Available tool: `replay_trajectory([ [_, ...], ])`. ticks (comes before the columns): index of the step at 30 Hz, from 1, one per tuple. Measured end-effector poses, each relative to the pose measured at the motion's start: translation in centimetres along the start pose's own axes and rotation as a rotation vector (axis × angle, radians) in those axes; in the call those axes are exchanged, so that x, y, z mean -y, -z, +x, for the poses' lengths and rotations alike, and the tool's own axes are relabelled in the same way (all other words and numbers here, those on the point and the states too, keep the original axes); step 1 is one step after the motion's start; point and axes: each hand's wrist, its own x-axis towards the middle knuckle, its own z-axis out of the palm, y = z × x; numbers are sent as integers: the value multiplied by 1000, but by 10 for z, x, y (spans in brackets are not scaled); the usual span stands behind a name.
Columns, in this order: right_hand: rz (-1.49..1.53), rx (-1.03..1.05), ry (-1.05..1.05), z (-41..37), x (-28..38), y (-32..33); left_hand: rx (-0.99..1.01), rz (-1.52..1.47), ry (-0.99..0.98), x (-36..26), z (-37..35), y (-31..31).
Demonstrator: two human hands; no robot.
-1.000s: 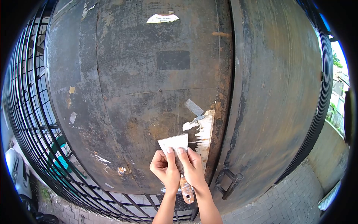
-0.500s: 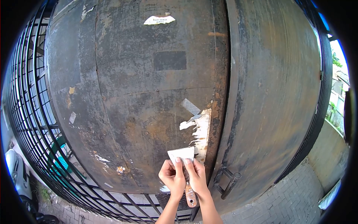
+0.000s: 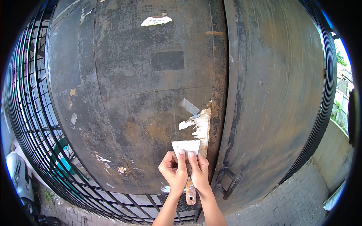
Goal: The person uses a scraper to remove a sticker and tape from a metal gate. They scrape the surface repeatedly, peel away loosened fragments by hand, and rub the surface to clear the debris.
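Note:
A putty knife (image 3: 186,145) with a broad whitish blade and a worn wooden handle is gripped in both hands. My left hand (image 3: 174,171) is closed on its left side, thumb flat on the blade. On the other side my right hand (image 3: 199,174) is closed likewise, its thumb beside the left one. The handle end sticks out below between my wrists. The blade's edge lies at the lower part of a torn strip of white paper (image 3: 203,124) stuck on a dark, rusty metal gate panel (image 3: 128,109). A grey tape piece (image 3: 189,106) sits just above the paper.
Right of the paper runs a vertical gap, then a second metal panel (image 3: 279,105). A bar handle (image 3: 232,185) juts out at lower right. Black bars (image 3: 34,132) line the left, with a parked car (image 3: 19,177) beyond. Paving (image 3: 283,203) lies below.
Both hands have pushed the putty knife up and slightly right, so its blade now covers the lower torn edge of the paper. The view has shifted slightly.

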Motion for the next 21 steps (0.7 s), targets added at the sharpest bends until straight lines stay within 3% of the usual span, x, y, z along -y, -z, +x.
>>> replay_trajectory([
  [21,69,37,-46,-7,2,16,13,27,-3,11,-15,-5],
])
